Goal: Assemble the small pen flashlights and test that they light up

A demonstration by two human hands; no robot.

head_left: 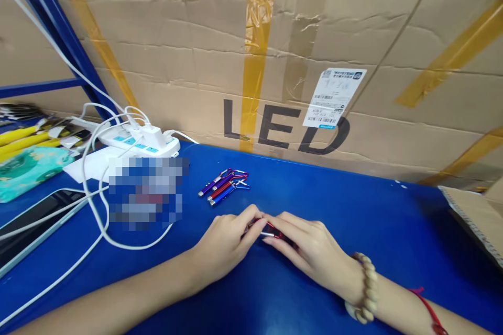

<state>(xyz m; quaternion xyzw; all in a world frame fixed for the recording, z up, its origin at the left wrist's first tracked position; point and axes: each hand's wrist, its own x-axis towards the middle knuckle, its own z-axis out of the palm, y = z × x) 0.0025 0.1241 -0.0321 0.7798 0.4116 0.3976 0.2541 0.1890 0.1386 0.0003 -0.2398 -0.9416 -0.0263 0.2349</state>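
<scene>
Near the middle of the blue table, my left hand [230, 238] pinches a small item with a red carabiner clip [277, 231] and a silver gate. From the other side, the fingers of my right hand [310, 246] close round the same item. Most of its body is hidden by my fingers, though it resembles the small flashlights lying beyond. Just past my hands lies a group of slim metal keychain flashlights [223, 187] in purple, red and blue, each with a carabiner clip. They lie side by side, slanting, apart from my hands.
A large cardboard box [188, 63] marked LED stands along the table's back edge. To the left are a white power strip [137, 141] with looping cables, a phone [35, 225], a green tissue pack [31, 167] and yellow-handled tools [23, 136]. Another carton [475, 214] sits at right.
</scene>
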